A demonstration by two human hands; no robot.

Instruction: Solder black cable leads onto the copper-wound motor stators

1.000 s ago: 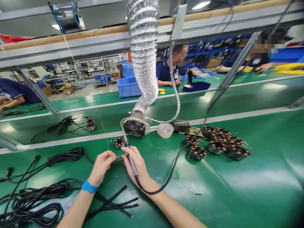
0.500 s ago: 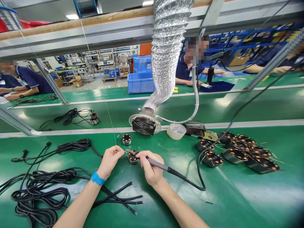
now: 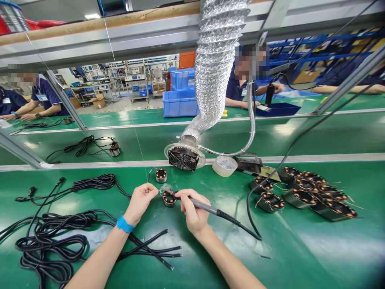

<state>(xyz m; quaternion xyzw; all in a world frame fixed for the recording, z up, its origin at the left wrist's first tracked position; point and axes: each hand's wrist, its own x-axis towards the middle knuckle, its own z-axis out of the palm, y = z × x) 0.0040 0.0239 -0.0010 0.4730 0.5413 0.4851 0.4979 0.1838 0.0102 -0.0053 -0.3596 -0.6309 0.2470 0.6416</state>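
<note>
Hold the soldering iron [image 3: 206, 206] in the right hand [image 3: 195, 212], fingers wrapped around the handle pen-fashion, tip aimed left at the fine wires [image 3: 160, 192]. Pinch those with the left hand [image 3: 142, 203], thumb and finger pressed together, seemingly on the wires, though too small to tell for certain. Best, probably, to steady both wrists, touch the tip to the metal only briefly, then stay motionless until cool; mind the fingertips, so near the heat. Just under the tip, find the near stator [image 3: 169, 202] upright on the bench [image 3: 228, 261], between both hands. On its far side, slightly left, see the far stator [image 3: 161, 176]; farther, slightly right, the extractor fan [image 3: 183, 160]. At left, note coiled black cables [image 3: 54, 239]; at right, clustered stators [image 3: 300, 199].
</note>
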